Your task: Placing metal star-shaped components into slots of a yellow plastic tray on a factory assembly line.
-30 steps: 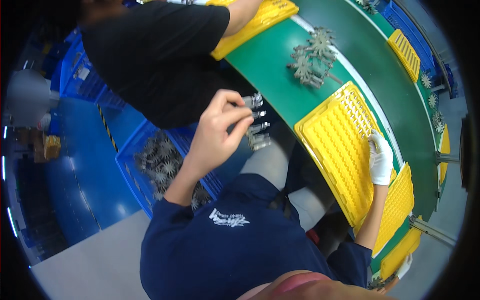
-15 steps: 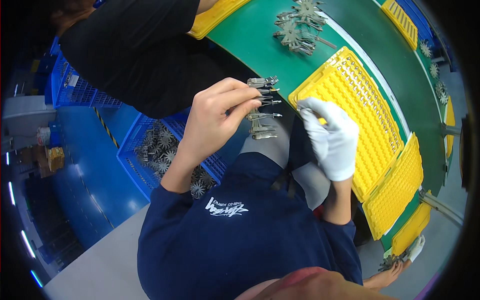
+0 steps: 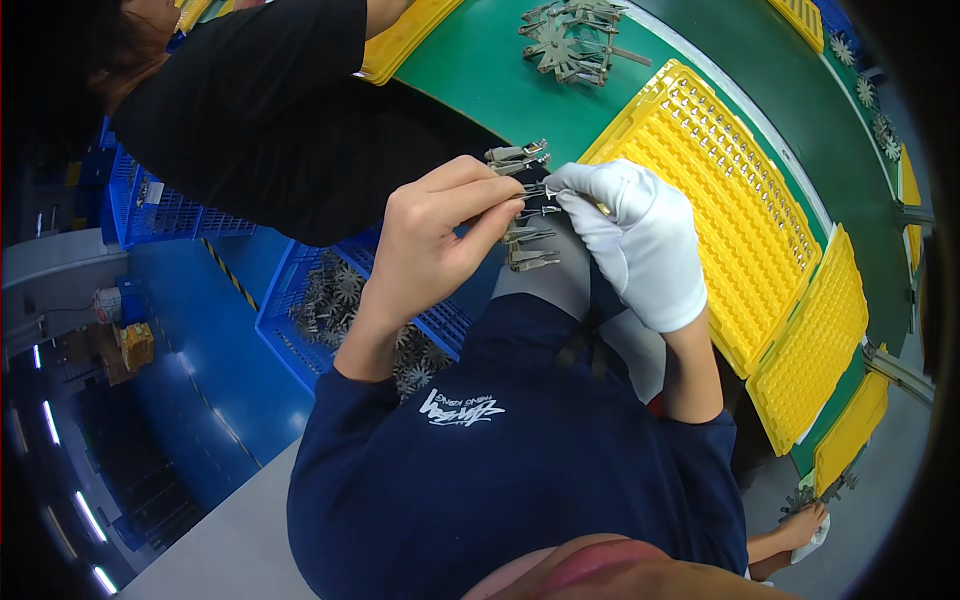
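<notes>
My bare left hand (image 3: 440, 225) pinches a metal clip fixture (image 3: 528, 236) between thumb and fingers, holding it above my lap. Several spring-like clips stick out of it toward the right. My right hand (image 3: 645, 240), in a white glove, is closed, with its fingertips against one of the middle clips. A small gold-coloured metal part (image 3: 603, 208) shows between the gloved fingers. To the right lies a yellow ridged tray (image 3: 692, 215), its far and right rows holding many small shiny metal parts (image 3: 745, 145). The fingertips of the glove partly hide the clip.
More star-shaped clip fixtures (image 3: 560, 45) lie on the green bench (image 3: 470, 85). A blue crate (image 3: 280, 335) of such fixtures stands on my left. Another yellow tray (image 3: 812, 335) overlaps the first. A person in a black sleeve (image 3: 240, 110) is close at upper left; another's hand (image 3: 803, 525) shows lower right.
My gloved right hand has moved left from the tray's edge to the clips of the fixture. The left hand keeps its hold. The whole view has shifted slightly.
</notes>
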